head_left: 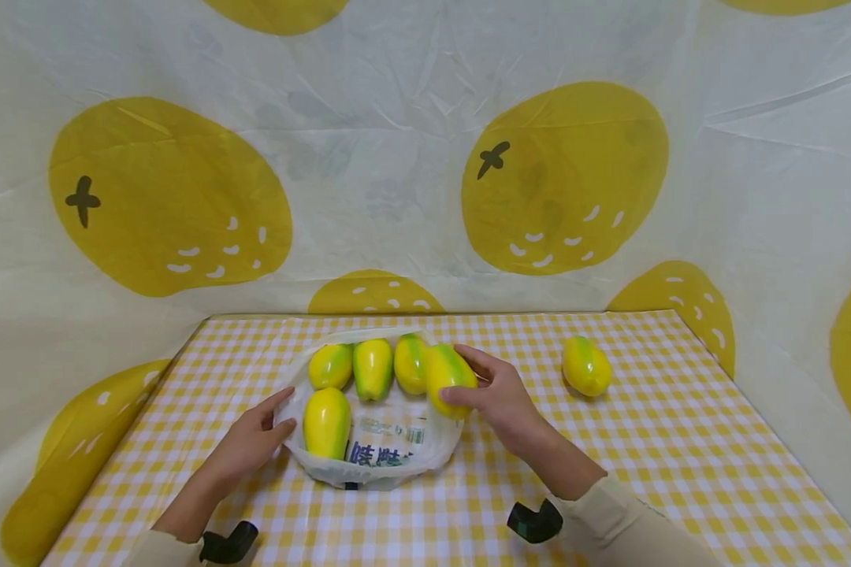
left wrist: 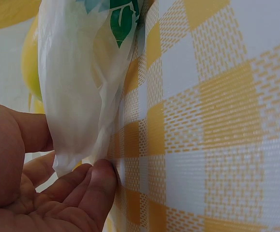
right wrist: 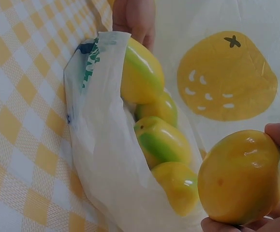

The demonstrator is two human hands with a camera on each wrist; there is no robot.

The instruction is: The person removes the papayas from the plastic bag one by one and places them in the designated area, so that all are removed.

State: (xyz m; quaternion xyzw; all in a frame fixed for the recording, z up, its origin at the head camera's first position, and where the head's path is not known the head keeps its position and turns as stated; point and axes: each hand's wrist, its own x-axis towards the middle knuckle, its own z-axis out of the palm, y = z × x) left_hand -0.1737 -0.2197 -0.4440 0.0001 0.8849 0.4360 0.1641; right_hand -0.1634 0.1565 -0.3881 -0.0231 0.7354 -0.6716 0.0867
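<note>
1. The right hand (head_left: 508, 403) is grasping one yellow-green fruit (head_left: 448, 376), the thumb lying on its near side and the fingers bending round its far side. From where I am standing, this fruit is appearing over the right rim of the white bag (head_left: 390, 477); whether it is touching the rim, I cannot tell.
2. The left hand (head_left: 254, 439) is pinching the left edge of the bag between thumb and fingers.
3. Four other fruits (head_left: 327, 424) are lying inside the bag: three in a row along the far side, one at the near left. A lone fruit (head_left: 587, 368) is resting on the desk (head_left: 667, 465), well apart to the right.
4. The held fruit is looking firm and rather light to me. Its skin is shining, so I am judging it slightly slippery; its wide middle is seeming the best place for holding.
5. The bag is looking thin and soft, probably needing only a gentle pinch at its rim.
6. The head view is showing dark printed letters (head_left: 362, 454) within the bag. The left wrist view is giving a green leaf print (left wrist: 122, 24) outside, and the right wrist view a small brown spot (right wrist: 220, 182) on the held fruit.
</note>
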